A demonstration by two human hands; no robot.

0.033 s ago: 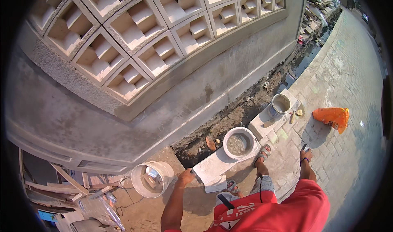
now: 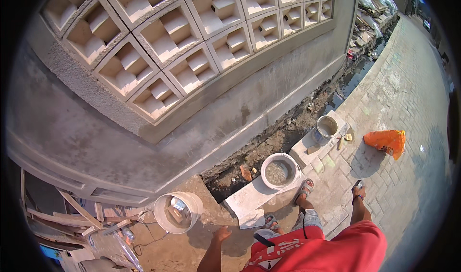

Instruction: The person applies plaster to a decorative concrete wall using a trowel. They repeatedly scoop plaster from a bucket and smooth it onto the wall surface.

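Note:
My left hand (image 2: 221,233) hangs low beside the white bucket (image 2: 194,209), clear of its rim, with its fingers loosely extended and nothing visible in them. My right hand (image 2: 358,192) is closed around a small dark and silver object (image 2: 359,183) whose kind I cannot make out. Ahead of my feet, a round basin (image 2: 265,169) of wet grey mix (image 2: 277,173) rests on a pale slab (image 2: 242,199). Farther off, a smaller bucket (image 2: 323,136) stands on another pale block (image 2: 301,146), with a trowel-like tool (image 2: 341,142) beside it.
An orange sack (image 2: 385,143) lies on the paving at the right. Between the slabs and the plastered wall (image 2: 211,123) runs an open ditch (image 2: 249,154). Pierced blocks (image 2: 168,32) fill the wall's upper part. Wooden boards (image 2: 79,207) and a cable clutter the lower left.
My left hand has dropped nearer my body, away from the slab's edge, its fingers loosening. My right hand has lowered slightly, still holding the small object. The view has shifted a little.

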